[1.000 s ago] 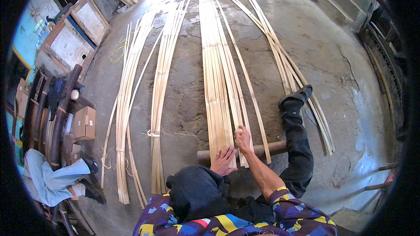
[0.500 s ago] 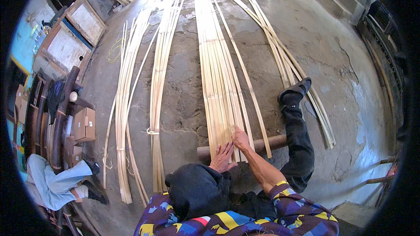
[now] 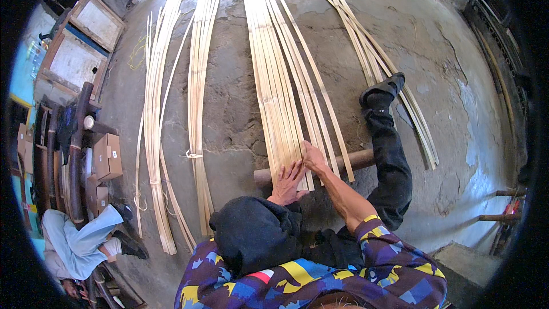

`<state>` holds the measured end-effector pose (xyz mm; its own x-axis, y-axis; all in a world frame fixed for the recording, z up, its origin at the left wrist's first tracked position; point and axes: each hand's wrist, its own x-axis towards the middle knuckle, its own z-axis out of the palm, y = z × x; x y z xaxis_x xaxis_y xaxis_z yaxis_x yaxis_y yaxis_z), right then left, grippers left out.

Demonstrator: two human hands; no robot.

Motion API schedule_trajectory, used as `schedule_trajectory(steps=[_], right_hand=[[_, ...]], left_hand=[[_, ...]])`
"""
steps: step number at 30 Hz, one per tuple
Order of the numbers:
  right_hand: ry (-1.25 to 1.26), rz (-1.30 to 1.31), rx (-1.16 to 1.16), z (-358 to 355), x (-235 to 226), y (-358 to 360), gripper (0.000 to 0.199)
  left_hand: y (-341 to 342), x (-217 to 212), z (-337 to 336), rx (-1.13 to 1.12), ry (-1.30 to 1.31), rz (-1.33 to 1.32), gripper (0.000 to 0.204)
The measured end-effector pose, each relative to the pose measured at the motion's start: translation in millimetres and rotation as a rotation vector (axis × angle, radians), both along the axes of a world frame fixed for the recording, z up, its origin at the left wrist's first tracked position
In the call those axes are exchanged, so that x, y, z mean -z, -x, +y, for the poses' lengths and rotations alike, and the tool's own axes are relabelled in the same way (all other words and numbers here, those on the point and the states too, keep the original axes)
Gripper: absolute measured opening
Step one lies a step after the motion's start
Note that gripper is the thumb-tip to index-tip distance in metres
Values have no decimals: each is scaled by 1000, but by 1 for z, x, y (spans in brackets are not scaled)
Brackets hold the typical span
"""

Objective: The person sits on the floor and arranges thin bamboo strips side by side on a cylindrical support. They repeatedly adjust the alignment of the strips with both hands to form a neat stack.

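A row of long, pale bamboo strips [image 3: 269, 88] lies side by side in front of me. Their near ends rest across a brown log [image 3: 361, 159]. My left hand [image 3: 287, 183] lies flat over those near ends, fingers extended. Just right of it, my right hand [image 3: 313, 157] is closed at the row's right edge, on what looks like a bamboo strip; its fingertips are partly hidden. Beyond a narrow gap, a few loose strips [image 3: 306, 88] lie to the right of the row.
Two tied bundles of strips [image 3: 154, 114] [image 3: 197, 97] lie to the left. More strips [image 3: 357, 34] cross under my sandalled foot [image 3: 383, 88] at right. Cardboard boxes [image 3: 107, 157] and a seated person's legs [image 3: 86, 240] are at far left.
The view has shifted, so the floor things appear higher. A gap has widened between the main row and the strips to its right. Both hands remain at the near ends.
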<state>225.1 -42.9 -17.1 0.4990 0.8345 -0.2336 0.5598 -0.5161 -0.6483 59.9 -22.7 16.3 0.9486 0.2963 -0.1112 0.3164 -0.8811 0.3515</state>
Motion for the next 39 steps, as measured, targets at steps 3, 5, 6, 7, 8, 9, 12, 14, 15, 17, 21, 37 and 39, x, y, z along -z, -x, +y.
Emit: schedule_trajectory(steps=[3,5,6,7,8,9,12,14,15,17,21,37,39], right_hand=[[-69,53,177,0,6,2,36],[-172,85,193,-1,9,5,34],[-183,110,208,-1,11,6,33],[-243,199,198,-2,12,5,32],[-210,203,201,-1,13,5,32],[-190,198,201,-1,13,4,31],[-154,183,178,1,11,2,32],[-125,130,139,2,7,2,32],[-101,82,114,2,5,2,31],[-176,-33,142,-1,1,1,32],[-317,-428,368,-20,-2,-27,36],[-473,-6,395,0,-75,-50,40],[-441,-56,328,8,-69,-40,40]], left_hand=[[-1,1,0,-26,59,8,85],[-1,2,1,-23,65,5,85],[-1,2,0,-23,56,21,85],[-1,2,0,-26,55,-10,85],[-1,2,0,-22,44,-16,86],[0,2,0,-17,32,-13,86],[-1,1,0,-14,9,-41,85],[-1,0,-1,-15,-9,-53,85],[-2,-1,0,-20,-1,-69,84],[-4,-1,-1,-21,-11,-59,82],[-9,-3,-4,-41,-16,-75,78],[-10,12,0,36,-122,-77,83],[-10,11,1,31,-96,-39,82]])
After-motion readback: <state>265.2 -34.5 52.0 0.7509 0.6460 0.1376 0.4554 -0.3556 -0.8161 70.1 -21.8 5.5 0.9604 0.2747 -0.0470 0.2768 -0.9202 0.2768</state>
